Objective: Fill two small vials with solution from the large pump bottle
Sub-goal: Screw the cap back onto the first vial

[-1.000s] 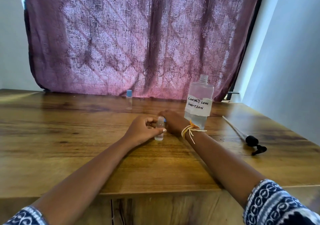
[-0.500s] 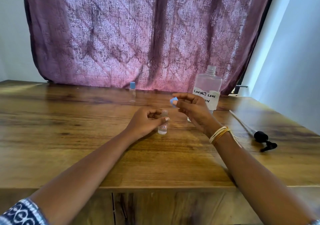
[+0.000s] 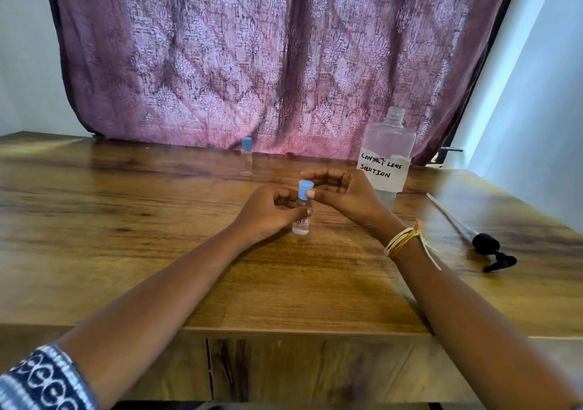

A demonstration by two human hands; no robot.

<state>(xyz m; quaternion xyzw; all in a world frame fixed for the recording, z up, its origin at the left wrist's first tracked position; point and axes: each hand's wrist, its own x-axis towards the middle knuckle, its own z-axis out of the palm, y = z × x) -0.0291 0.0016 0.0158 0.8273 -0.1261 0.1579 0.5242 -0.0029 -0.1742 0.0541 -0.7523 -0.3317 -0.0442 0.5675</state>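
Note:
A small clear vial (image 3: 301, 225) stands upright on the wooden table (image 3: 157, 252) near its middle. My left hand (image 3: 268, 212) grips the vial's body from the left. My right hand (image 3: 344, 195) pinches a blue cap (image 3: 305, 189) that sits on the vial's neck. A second small vial (image 3: 246, 157) with a blue cap stands farther back near the curtain. The large clear bottle (image 3: 388, 154) labelled "contact lens solution" stands open-necked behind my right hand, its pump removed.
The black pump head with its long white tube (image 3: 479, 239) lies on the table at the right. A purple patterned curtain (image 3: 268, 56) hangs behind the table. The table's front edge runs below my forearms.
My right hand picked the blue cap up from the table, lifted it, and has brought it down onto the vial's neck. My left hand has kept hold of the vial.

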